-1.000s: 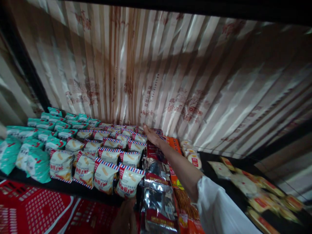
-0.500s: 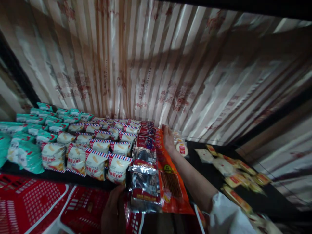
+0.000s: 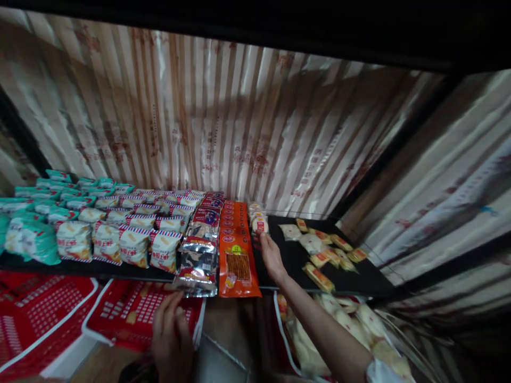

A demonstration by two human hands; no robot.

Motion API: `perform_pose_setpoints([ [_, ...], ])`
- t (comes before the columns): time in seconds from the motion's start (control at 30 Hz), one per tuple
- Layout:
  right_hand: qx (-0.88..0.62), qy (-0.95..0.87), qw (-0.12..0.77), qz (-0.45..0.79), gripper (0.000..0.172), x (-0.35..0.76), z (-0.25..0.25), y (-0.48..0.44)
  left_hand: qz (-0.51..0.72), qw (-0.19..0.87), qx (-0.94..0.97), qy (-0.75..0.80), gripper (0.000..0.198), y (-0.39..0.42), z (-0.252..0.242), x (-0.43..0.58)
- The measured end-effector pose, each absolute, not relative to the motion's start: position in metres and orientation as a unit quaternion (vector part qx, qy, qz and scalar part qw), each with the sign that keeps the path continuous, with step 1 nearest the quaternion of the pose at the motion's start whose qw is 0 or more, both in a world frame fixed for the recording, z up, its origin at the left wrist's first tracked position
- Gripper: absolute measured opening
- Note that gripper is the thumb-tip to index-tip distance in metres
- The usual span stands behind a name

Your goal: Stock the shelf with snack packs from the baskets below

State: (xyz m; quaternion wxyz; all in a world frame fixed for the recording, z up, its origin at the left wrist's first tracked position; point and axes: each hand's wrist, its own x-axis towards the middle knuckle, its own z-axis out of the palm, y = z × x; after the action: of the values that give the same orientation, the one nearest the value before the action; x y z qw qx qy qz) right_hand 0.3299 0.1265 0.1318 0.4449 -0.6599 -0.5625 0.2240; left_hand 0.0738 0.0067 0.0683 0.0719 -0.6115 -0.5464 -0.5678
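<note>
My right hand [image 3: 271, 256] lies flat on the dark shelf [image 3: 359, 276], fingers stretched out, just right of the row of orange snack packs [image 3: 237, 255] and below a short row of small round packs [image 3: 257, 219]. It holds nothing. My left hand [image 3: 171, 332] hangs below the shelf edge, fingers spread over a red basket [image 3: 136, 311], under the silver-and-red foil packs [image 3: 199, 255]. White packs with red and blue trim [image 3: 136, 239] fill the shelf's middle, teal packs [image 3: 35, 223] its left.
Loose yellow and white snack packs [image 3: 319, 250] lie scattered on the shelf's right part. A striped cloth backdrop [image 3: 223, 117] hangs behind. A second red basket [image 3: 35, 314] sits lower left. A bin of pale packs [image 3: 343, 324] stands under my right forearm.
My right hand has drawn back from the rear of the shelf toward its front, sliding along the orange packs' right side. The camera pulled back and the left hand opened over the basket.
</note>
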Motion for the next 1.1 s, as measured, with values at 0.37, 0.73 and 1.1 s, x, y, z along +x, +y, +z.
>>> perform_pose_setpoints([
  [0.37,-0.578,-0.433,0.614,0.32,0.051,0.421,0.162,0.006,-0.516,0.006,-0.708,-0.483,0.028,-0.072,0.094,0.166],
  [0.73,-0.565,-0.428,0.596,0.377,0.046,0.405,0.151,-0.002,-0.436,-0.099,-0.753,-0.482,0.032,-0.122,0.093,0.197],
  [1.1,-0.559,-0.422,0.576,0.422,0.053,0.396,0.151,-0.031,-0.421,-0.165,-0.725,-0.52,0.036,-0.08,0.085,0.223],
])
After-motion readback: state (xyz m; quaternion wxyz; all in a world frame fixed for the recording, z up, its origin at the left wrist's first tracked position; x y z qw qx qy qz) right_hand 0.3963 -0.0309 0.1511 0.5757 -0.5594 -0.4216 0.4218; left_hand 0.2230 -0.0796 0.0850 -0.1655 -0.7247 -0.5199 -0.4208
